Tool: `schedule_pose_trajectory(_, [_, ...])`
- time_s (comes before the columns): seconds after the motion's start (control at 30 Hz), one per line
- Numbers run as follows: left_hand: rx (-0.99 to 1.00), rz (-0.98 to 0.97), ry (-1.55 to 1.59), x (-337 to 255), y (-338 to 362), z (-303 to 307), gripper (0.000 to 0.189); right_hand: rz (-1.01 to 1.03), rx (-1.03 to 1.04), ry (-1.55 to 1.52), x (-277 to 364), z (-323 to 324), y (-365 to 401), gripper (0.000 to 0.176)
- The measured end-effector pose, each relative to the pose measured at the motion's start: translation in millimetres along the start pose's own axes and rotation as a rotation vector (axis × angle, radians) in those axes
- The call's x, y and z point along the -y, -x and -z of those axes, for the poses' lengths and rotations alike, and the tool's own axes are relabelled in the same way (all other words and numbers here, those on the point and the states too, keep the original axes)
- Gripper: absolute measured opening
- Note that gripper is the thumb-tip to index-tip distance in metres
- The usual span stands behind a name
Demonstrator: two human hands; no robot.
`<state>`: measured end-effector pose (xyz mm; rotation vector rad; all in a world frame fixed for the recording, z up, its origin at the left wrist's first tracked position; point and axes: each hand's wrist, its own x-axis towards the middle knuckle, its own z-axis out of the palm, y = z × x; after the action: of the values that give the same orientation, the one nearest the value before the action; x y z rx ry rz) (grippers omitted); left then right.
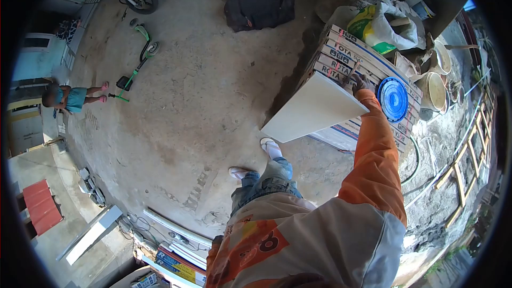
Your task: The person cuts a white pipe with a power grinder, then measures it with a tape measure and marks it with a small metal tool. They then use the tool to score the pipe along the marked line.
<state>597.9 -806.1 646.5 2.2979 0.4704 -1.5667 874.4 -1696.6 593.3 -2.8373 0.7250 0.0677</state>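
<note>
Outdoors, the right hand (360, 82) reached forward at the end of an orange sleeve and gripped the far edge of a white tile (312, 111), fingers closed over the rim. The tile was tilted: its far edge rested high against the stack of boxes (341, 56), and its near corner hung out over the concrete floor (202, 101), just ahead of the person's feet. The left hand did not show in the view, so its grip could not be told. On top of the stack, just to the right of the hand, lay a round blue lid (393, 99). Beyond the boxes stood pale buckets (433, 90) and filled sacks (381, 26), and a wooden ladder (463, 166) showed at the right. Well apart to the left, a green scooter (137, 58) lay on the floor with another person (69, 98) in teal near it — and black bags (260, 2) sat farther off.
</note>
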Motion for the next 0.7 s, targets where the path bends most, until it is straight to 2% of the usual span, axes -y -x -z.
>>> schedule_pose_trajectory(0.03, [0.01, -0.094, -0.153, 2, 0, 16, 0.028, 0.084, -0.012, -0.031, 7, -11, -10, 0.038])
schedule_pose_trajectory(0.07, [0.019, -0.076, -0.104, 4, -1, 30, 0.028, 0.089, 0.054, -0.073, 0, -24, -13, 0.04])
schedule_pose_trajectory(0.1, [-0.142, 0.163, 0.413, -4, 10, 34, 0.021, 0.11, 0.123, -0.12, -4, -41, -14, 0.041])
schedule_pose_trajectory(0.13, [-0.312, 0.394, 0.941, -23, 14, 44, 0.015, 0.072, 0.276, 0.093, 55, 25, -4, 0.047])
schedule_pose_trajectory(0.17, [-0.338, 0.375, 0.892, -11, 6, 50, 0.014, 0.101, 0.284, 0.106, 55, 27, 1, 0.046])
schedule_pose_trajectory(0.23, [-0.514, -0.126, 0.51, 0, 3, 51, 0.014, 0.204, 0.126, 0.045, 35, 9, 18, 0.044])
schedule_pose_trajectory(0.3, [-0.464, -0.143, 0.502, 9, -21, 48, 0.018, 0.262, -0.111, -0.035, 25, -7, 27, 0.044])
schedule_pose_trajectory(0.37, [-0.357, 0.159, 0.737, -76, 14, 77, 0.017, -0.511, 0.402, -0.298, -99, -103, 17, 0.054])
schedule_pose_trajectory(0.43, [-0.338, 0.232, 0.862, -85, 9, 73, 0.013, -0.428, 0.189, -0.018, -50, -65, 38, 0.052])
schedule_pose_trajectory(0.5, [-0.499, -0.221, 0.31, -68, 4, 58, 0.021, -0.42, 0.091, 0.064, -22, -44, 48, 0.051])
schedule_pose_trajectory(0.53, [-0.564, -0.323, 0.125, -49, -10, 49, 0.021, -0.42, 0.054, 0.084, -13, -40, 49, 0.05])
schedule_pose_trajectory(0.57, [-0.484, -0.237, -0.011, -44, -15, 45, 0.022, -0.408, 0.019, 0.105, -1, -38, 48, 0.049])
schedule_pose_trajectory(0.6, [-0.392, -0.039, 0.337, -42, -19, 40, 0.025, -0.397, -0.013, 0.104, 8, -36, 44, 0.048])
schedule_pose_trajectory(0.63, [-0.403, 0.252, 0.771, -45, -31, 31, 0.031, -0.374, -0.035, 0.112, 20, -37, 45, 0.047])
schedule_pose_trajectory(0.67, [-0.366, 0.346, 0.58, -97, 33, 75, 0.036, -0.301, -0.079, 0.104, 45, -37, 32, 0.046])
schedule_pose_trajectory(0.7, [-0.383, 0.366, 0.615, -98, 39, 75, 0.04, -0.285, -0.1, 0.096, 55, -37, 37, 0.045])
